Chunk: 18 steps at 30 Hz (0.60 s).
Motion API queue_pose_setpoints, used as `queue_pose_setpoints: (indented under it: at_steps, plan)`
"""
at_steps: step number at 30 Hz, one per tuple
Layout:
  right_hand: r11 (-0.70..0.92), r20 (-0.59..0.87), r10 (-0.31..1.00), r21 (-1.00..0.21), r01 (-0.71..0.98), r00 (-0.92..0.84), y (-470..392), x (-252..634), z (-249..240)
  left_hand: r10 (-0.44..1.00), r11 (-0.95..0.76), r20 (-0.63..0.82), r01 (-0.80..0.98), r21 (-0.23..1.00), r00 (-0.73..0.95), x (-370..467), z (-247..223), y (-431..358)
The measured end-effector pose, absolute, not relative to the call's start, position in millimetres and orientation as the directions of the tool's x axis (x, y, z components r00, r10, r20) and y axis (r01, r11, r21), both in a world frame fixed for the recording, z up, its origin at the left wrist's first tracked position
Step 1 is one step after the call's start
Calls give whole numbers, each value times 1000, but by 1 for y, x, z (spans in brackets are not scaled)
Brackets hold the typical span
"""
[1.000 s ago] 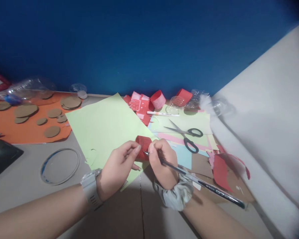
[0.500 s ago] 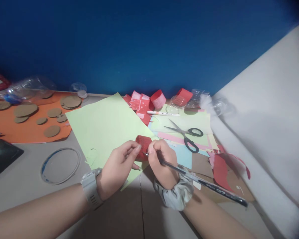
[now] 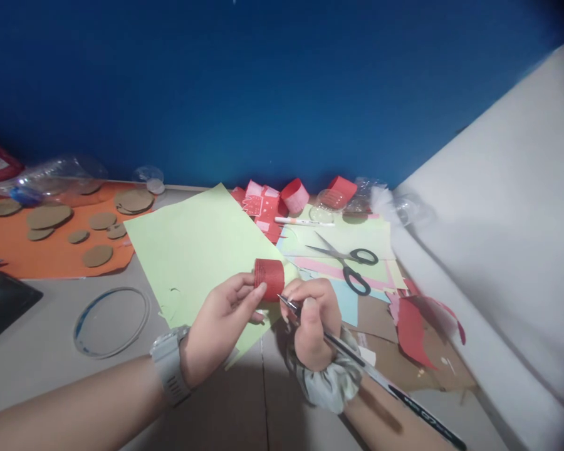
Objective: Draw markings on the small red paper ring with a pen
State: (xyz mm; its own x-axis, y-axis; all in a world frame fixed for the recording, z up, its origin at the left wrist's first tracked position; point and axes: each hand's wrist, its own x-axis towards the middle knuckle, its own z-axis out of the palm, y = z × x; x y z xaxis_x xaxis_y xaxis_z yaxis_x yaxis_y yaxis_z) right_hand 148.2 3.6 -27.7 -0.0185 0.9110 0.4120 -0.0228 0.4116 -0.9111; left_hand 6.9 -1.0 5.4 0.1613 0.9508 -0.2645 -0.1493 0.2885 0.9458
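Between the thumb and fingers of my left hand (image 3: 223,322) is a small red paper roll (image 3: 269,280) with dark pen marks near its left end. My right hand (image 3: 314,322) is closed around a long ballpoint pen (image 3: 371,373), its tip pointing at the lower right edge of the roll; I cannot tell whether it touches. The fingertips of this hand are close to the roll's right side. Under and behind both hands lies a pale green sheet of paper (image 3: 192,244), with small cut scraps at its lower left.
Black-handled scissors (image 3: 348,260) lie spread on paper sheets at right. Red paper rings (image 3: 294,195), a white marker (image 3: 305,222) and clear plastic pieces line the blue wall. Left are cardboard discs (image 3: 49,216) on orange paper, a clear bottle (image 3: 59,175), a tape ring (image 3: 111,322) and a black device (image 3: 7,307).
The pen tip has moved from the roll's face to its lower right edge, and my right hand has turned. The roll shows more of its side. The view has shifted slightly.
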Motion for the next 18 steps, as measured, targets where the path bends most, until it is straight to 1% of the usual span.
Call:
queue_pose_setpoints:
  at_steps: [2, 5, 8, 10, 14, 18]
  plan:
    - [422, 421, 907, -906, 24, -27, 3, 150, -26, 949, 298, -276, -154, 942, 152, 7, 5, -1]
    - [460, 449, 886, -881, 108, -113, 3, 153, -21, 955, 291, -278, -165, 942, 99, 7, 6, -2]
    - [461, 435, 880, -879, 122, -190, 5, 152, -15, 957, 289, -284, -162, 944, 53, 6, 8, -2]
    - [436, 416, 895, -892, 120, -162, 6, 151, -14, 960, 279, -275, -152, 948, 47, 6, 8, -1]
    - [426, 419, 905, -897, 118, -75, 6, 149, -14, 966, 251, -240, -116, 961, 101, 7, 6, -3]
    - [412, 408, 911, -898, 156, -60, 3, 153, -14, 968, 229, -220, -61, 972, 125, 8, 3, -5]
